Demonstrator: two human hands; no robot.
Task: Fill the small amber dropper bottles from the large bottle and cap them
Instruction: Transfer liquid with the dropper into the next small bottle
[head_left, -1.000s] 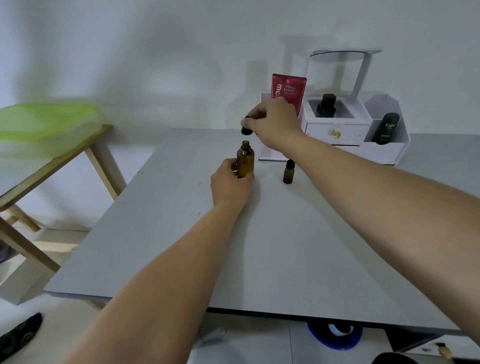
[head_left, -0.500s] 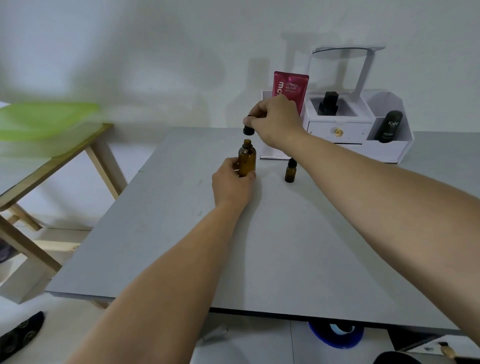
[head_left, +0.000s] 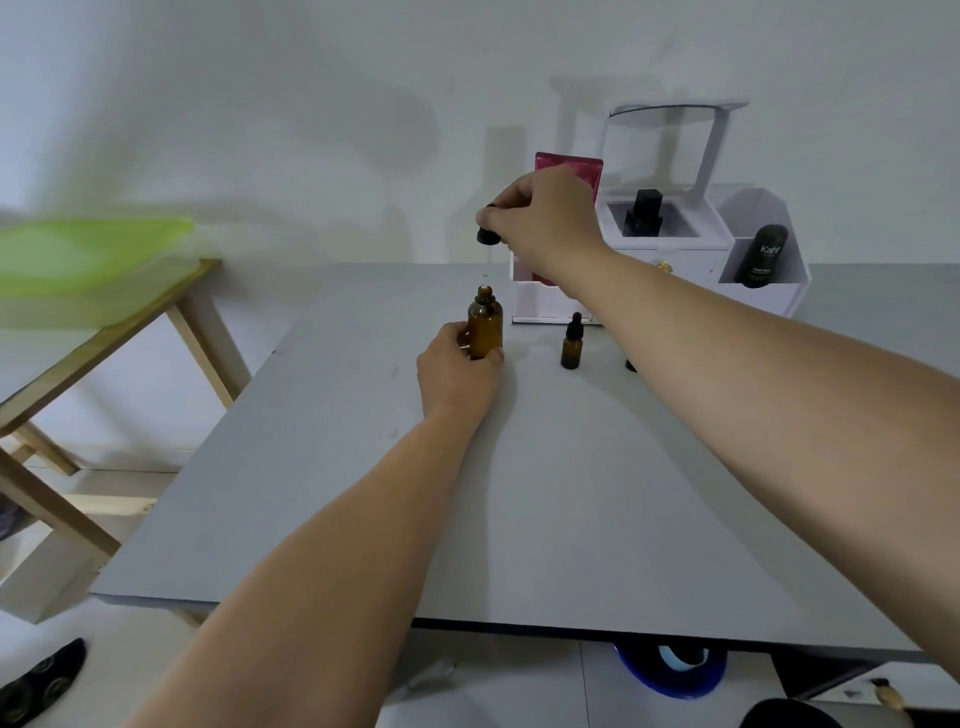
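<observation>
Right hand (head_left: 545, 221) risen since a moment ago, pinching the black dropper cap (head_left: 487, 236) clear above the large amber bottle (head_left: 485, 326), left hand (head_left: 457, 371) gripping that bottle's base, small capped dropper bottle (head_left: 571, 348) standing just right of it

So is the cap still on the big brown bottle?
No, the large amber bottle has a bare open neck, and the right hand holds the black dropper cap lifted clear above it.

Probably a home: cosmetics organizer (head_left: 670, 275) on grey table (head_left: 519, 493).
</observation>
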